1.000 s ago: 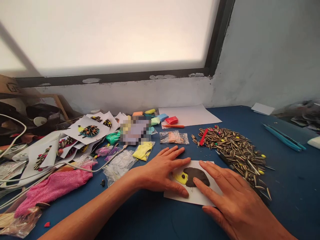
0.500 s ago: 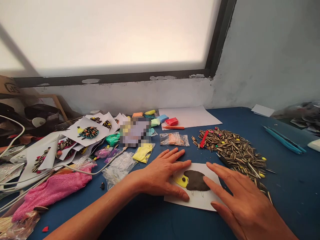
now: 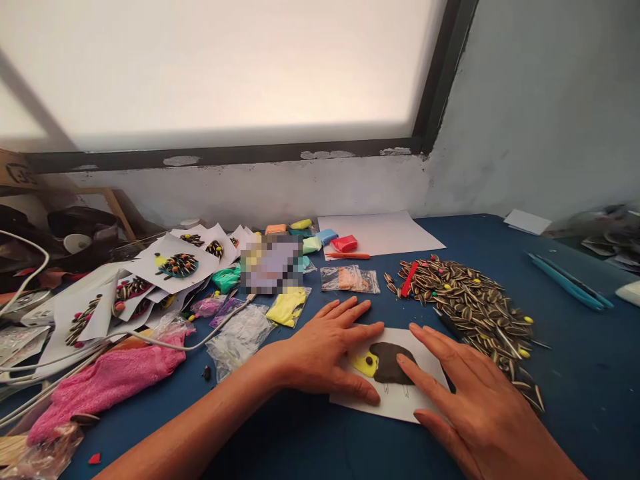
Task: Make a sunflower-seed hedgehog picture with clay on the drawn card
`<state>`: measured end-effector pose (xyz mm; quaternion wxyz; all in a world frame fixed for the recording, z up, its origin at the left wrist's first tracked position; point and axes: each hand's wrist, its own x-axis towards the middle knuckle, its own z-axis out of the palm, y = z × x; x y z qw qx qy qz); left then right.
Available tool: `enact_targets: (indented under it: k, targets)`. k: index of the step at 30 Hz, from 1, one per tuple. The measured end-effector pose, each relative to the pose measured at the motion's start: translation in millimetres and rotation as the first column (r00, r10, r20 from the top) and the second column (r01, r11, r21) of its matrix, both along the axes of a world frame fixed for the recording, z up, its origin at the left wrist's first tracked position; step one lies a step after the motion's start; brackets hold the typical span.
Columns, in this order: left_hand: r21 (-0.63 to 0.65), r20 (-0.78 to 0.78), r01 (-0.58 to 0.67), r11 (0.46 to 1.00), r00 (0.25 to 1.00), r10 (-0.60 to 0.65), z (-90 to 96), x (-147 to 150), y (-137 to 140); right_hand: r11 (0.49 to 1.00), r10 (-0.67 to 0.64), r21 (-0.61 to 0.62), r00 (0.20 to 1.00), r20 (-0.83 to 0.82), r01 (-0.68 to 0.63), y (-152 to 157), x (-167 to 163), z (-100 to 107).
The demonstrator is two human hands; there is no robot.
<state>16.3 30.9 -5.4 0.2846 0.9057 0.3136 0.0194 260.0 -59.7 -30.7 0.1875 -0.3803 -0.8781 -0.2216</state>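
A white sheet of paper (image 3: 367, 405) lies on the blue table before me. On it is a flat dark clay body (image 3: 390, 363) joined to a yellow clay head (image 3: 364, 365) with a dark dot; thin drawn legs show below. My left hand (image 3: 330, 350) rests on the paper's left side, fingers spread. My right hand (image 3: 470, 393) is over the right side, fingers apart, its index fingertip touching or just above the dark clay's edge. Neither hand grips anything.
A heap of striped sunflower seeds (image 3: 465, 300) lies right of the paper. Blue tweezers (image 3: 570, 283) are farther right. Clay packets, a red block (image 3: 345, 244) and an orange tool (image 3: 349, 256) sit behind. Finished seed pictures (image 3: 175, 263), a white cable (image 3: 200, 345) and pink cloth (image 3: 107, 387) are leftward.
My right hand has shifted slightly left, its fingers now farther over the dark clay. My left hand stays nearly still on the paper.
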Motion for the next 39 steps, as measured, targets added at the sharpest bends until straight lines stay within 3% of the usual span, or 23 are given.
enact_targets:
  k: [7, 13, 24, 33, 39]
  targets:
    - [0.014, 0.018, 0.004, 1.000, 1.000, -0.004, -1.9, -0.7, 0.3, 1.000, 0.023, -0.007, 0.999, 0.034, -0.023, 2.7, -2.9, -2.4]
    - [0.008, 0.004, 0.005, 1.000, 1.000, -0.005, -1.9, -0.3, 0.5, 1.000, -0.020, -0.014, 0.994, -0.111, 0.019, -1.8, -9.2, -2.8]
    - [0.021, 0.002, -0.003, 1.000, 1.000, 0.003, -0.9, 0.6, 0.3, 1.000, 0.001, -0.013, 0.998, 0.057, 0.000, 3.7, -12.7, -2.2]
    - [0.022, 0.004, -0.007, 1.000, 1.000, 0.007, -2.7, 0.4, 0.6, 0.999, -0.031, 0.010, 0.993, -0.116, 0.032, -3.1, -17.1, -3.8]
    - [0.020, -0.013, -0.012, 1.000, 1.000, 0.012, -2.7, 1.0, 0.4, 0.997, -0.077, 0.021, 0.990, -0.114, 0.080, -6.0, -18.8, -0.7]
